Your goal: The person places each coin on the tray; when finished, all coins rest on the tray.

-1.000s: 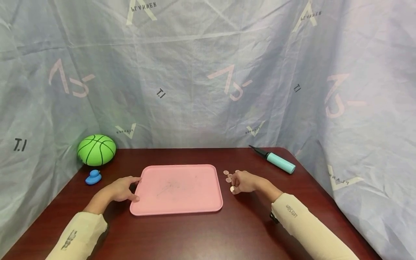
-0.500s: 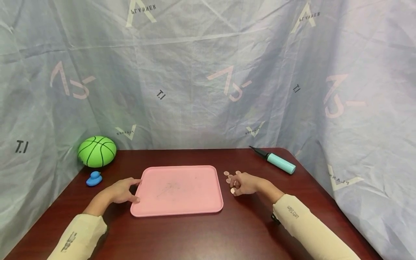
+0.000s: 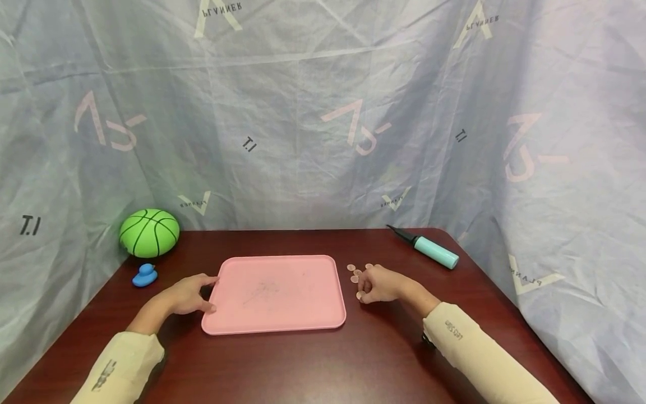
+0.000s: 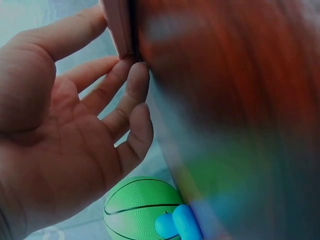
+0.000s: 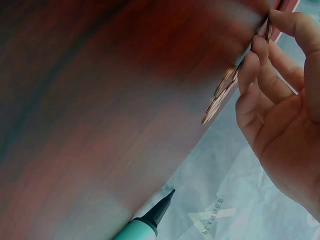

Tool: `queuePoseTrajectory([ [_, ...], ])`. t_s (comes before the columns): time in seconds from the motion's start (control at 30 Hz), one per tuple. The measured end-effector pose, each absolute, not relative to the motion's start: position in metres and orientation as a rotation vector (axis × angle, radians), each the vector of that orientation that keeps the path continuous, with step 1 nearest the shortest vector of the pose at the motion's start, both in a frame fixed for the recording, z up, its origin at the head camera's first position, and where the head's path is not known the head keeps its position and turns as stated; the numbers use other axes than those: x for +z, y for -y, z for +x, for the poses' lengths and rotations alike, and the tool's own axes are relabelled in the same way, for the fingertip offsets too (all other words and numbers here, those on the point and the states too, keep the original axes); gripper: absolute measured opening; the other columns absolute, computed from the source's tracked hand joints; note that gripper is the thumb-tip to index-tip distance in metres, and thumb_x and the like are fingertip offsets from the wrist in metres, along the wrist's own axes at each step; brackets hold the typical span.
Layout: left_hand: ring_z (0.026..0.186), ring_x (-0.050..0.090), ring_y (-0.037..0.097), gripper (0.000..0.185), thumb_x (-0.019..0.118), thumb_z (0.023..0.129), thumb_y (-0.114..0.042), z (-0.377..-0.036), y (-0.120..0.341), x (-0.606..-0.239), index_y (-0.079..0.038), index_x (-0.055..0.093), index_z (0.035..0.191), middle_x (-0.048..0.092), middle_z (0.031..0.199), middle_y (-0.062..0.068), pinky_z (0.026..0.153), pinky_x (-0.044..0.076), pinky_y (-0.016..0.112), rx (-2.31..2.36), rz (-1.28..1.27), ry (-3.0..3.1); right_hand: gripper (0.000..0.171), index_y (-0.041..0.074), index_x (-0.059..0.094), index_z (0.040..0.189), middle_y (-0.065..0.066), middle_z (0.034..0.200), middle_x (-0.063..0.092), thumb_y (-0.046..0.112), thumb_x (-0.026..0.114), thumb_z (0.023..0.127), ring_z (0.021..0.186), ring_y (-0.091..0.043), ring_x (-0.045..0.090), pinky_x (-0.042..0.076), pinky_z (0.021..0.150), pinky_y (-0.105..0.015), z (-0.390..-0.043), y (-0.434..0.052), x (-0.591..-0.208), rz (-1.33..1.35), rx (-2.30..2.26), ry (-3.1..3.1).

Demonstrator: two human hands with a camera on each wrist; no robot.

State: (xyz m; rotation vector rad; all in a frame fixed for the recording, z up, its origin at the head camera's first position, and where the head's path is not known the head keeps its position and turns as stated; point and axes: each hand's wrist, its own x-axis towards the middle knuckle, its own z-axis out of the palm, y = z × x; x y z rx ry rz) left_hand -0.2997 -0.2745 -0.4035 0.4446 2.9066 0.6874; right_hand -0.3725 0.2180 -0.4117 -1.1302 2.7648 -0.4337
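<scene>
The left hand (image 3: 188,294) holds the left rim of a flat pink tray (image 3: 282,320) on the table. In the left wrist view, the thumb lies on the tray's upper side and the other fingertips are at its edge. Right of the tray, the right hand (image 3: 381,283) pinches a small, thin coin-like disc (image 3: 359,295) between thumb and fingers. Several similar pale discs (image 3: 355,279) lie on the table just beyond those fingers, some partly hidden by them. The right wrist view shows these loose discs (image 5: 220,95) nearly edge-on, overlapping one another.
A green ball (image 3: 150,233) and a blue rubber duck (image 3: 145,275) sit at the far left of the dark red table (image 3: 303,370). A turquoise hand pump (image 3: 436,252) with a black tip lies at the back right. Grey cloth (image 3: 303,112) hangs around the table.
The right fingers have shifted slightly on the pinched disc, and less of its face shows now. The left hand and tray keep their places.
</scene>
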Motion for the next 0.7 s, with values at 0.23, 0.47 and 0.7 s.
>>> queuePoseTrajectory([
  [0.23,0.118,0.052,0.044,0.079,0.084,0.075,-0.026,-0.303,0.275,-0.406,0.01,0.051,0.137,0.059,0.124,0.024,0.099,0.04,0.06,0.676,0.478,-2.917,0.003,0.023,0.075,0.08,0.022,0.064,0.061,0.025,0.076,0.081,0.074,-0.004,0.054,0.048,0.065,-0.024,-0.375,-0.215,-0.413,-1.18,-0.336,-2.842],
  [0.47,0.114,0.054,0.042,0.078,0.084,0.076,-0.025,-0.304,0.271,-0.407,0.011,0.05,0.137,0.059,0.123,0.024,0.098,0.041,0.059,0.702,0.501,-2.899,0.007,0.017,0.074,0.081,0.018,0.068,0.064,0.024,0.076,0.082,0.065,-0.002,0.062,0.051,0.061,-0.022,-0.376,-0.211,-0.413,-1.219,-0.489,-2.879],
  [0.7,0.11,0.057,0.037,0.076,0.082,0.078,-0.019,-0.306,0.265,-0.405,0.013,0.048,0.138,0.062,0.117,0.021,0.097,0.043,0.056,0.703,0.519,-2.853,0.009,0.02,0.073,0.08,0.014,0.075,0.069,0.028,0.076,0.084,0.099,-0.016,0.069,0.051,0.061,-0.024,-0.38,-0.193,-0.408,-1.135,-0.54,-2.888],
])
